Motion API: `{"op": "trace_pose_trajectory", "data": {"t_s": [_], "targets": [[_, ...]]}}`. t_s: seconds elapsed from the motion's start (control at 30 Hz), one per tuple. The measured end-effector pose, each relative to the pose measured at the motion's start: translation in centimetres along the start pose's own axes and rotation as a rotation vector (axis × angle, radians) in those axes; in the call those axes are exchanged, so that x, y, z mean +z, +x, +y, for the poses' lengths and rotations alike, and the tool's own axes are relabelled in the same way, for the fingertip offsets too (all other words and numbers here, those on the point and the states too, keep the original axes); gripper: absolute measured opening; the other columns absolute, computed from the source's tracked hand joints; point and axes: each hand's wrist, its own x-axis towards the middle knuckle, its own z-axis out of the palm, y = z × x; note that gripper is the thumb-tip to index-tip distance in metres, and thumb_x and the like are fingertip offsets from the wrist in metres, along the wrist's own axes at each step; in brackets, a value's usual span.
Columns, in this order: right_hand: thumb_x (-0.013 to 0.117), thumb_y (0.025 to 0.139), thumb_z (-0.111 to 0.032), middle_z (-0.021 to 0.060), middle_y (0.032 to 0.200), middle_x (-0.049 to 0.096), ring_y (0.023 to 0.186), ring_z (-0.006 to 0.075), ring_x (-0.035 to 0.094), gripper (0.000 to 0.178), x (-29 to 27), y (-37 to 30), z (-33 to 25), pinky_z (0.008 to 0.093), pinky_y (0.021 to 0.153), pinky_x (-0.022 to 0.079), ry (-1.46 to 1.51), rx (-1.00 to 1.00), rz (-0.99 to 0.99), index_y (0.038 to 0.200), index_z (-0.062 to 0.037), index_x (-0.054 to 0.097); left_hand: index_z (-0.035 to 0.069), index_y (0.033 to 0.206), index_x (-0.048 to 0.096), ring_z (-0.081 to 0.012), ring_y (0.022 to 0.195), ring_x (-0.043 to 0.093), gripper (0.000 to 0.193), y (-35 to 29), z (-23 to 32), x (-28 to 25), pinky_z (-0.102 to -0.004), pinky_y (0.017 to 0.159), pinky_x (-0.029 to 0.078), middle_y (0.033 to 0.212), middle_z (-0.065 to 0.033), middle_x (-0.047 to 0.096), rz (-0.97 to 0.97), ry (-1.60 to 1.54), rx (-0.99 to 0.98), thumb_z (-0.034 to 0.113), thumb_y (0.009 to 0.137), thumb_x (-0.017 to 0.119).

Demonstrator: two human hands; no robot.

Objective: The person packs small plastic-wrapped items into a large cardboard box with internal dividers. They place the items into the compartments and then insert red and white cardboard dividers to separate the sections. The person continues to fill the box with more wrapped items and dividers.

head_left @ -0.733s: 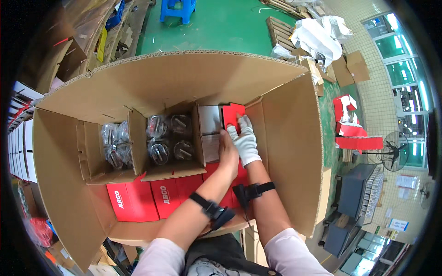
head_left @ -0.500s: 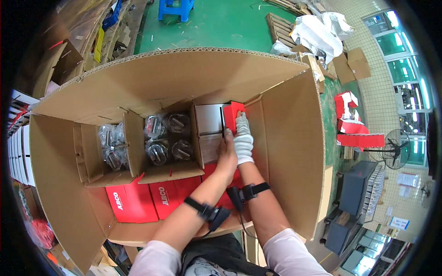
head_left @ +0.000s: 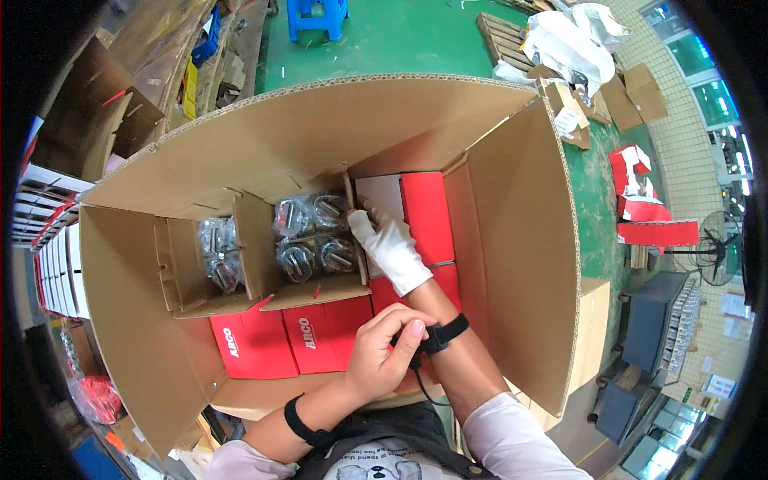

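My right hand, in a white glove with bare fingertips, reaches into a large cardboard carton. Its thumb and fingers close on the upper edge of a cardboard divider. Right of that hand a red box lies beside a white box, which the hand partly covers. My bare left hand is closed at my right wrist, around the black device strapped there; its fingers hide most of the device. The black strap shows beside it.
Plastic-wrapped round metal parts fill the divider's cells. Red boxes line the carton's near side. Beyond the far wall are a blue stool and a wooden pallet. A fan and a grey cabinet stand right.
The red box has gone down flush beside the white box, and both hands have left it. My right hand moved left to the divider; my left hand drew back to my right wrist.
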Motion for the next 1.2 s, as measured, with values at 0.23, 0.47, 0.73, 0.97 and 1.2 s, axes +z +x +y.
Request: {"op": "trace_pose_trajectory", "data": {"t_s": [0.23,0.47,0.73,0.97,1.2], "targets": [[0.054,0.09,-0.028,0.0169,0.086,0.068,0.082,0.0232,0.066,0.03,-3.2,1.6,6.2,0.039,0.073,0.05,0.395,0.27,0.157,0.089,0.0001,0.065,-0.006,0.138,0.031,-0.0334,0.131,0.035,0.05,6.0,-5.3,1.7,-0.0402,0.108,0.031,0.139,-0.0238,0.035,0.345,0.491,0.145,0.018,0.096,0.045],[0.055,0.09,-0.011,0.0121,0.108,0.064,0.102,0.0188,0.059,0.03,-4.4,-1.6,7.3,0.0292,0.092,0.045,0.352,0.095,0.28,0.116,0.0033,0.06,-0.005,0.144,0.019,-0.0359,0.141,0.019,0.065,13.7,-14.1,1.5,-0.0457,0.114,0.018,0.15,-0.026,0.02,0.583,0.937,-0.099,0.021,0.092,0.048],[0.048,0.095,-0.004,0.0138,0.113,0.062,0.102,0.0218,0.061,0.02,-8.2,-11.7,2.7,0.0354,0.092,0.049,0.67,0.078,0.196,0.11,0.0014,0.059,-0.001,0.143,0.029,-0.0311,0.14,0.025,0.071,14.3,-15.3,2.6,-0.0462,0.114,0.019,0.15,-0.018,0.028,0.321,1.38,-0.037,0.037,0.088,0.053],[0.06,0.083,-0.009,0.0174,0.104,0.063,0.099,0.0323,0.061,0.027,-2.4,-12.8,-6.0,0.0378,0.091,0.047,0.091,-0.639,0.029,0.109,-0.0017,0.061,0.004,0.138,0.039,-0.0312,0.132,0.037,0.058,4.5,-15.2,-1.7,-0.0425,0.11,0.027,0.144,-0.02,0.036,-0.301,1.22,-0.118,0.034,0.09,0.052],[0.053,0.087,-0.034,0.0132,0.074,0.066,0.069,0.0348,0.065,0.024,7.7,-5.8,-2.3,0.0495,0.059,0.05,-0.809,-0.494,-0.183,0.085,-0.0139,0.065,0.004,0.128,0.048,-0.0332,0.116,0.05,0.047,-3.8,-3.1,-9.8,-0.0434,0.1,0.039,0.127,-0.0252,0.049,-0.45,0.995,-0.5,0.018,0.085,0.059]]}}
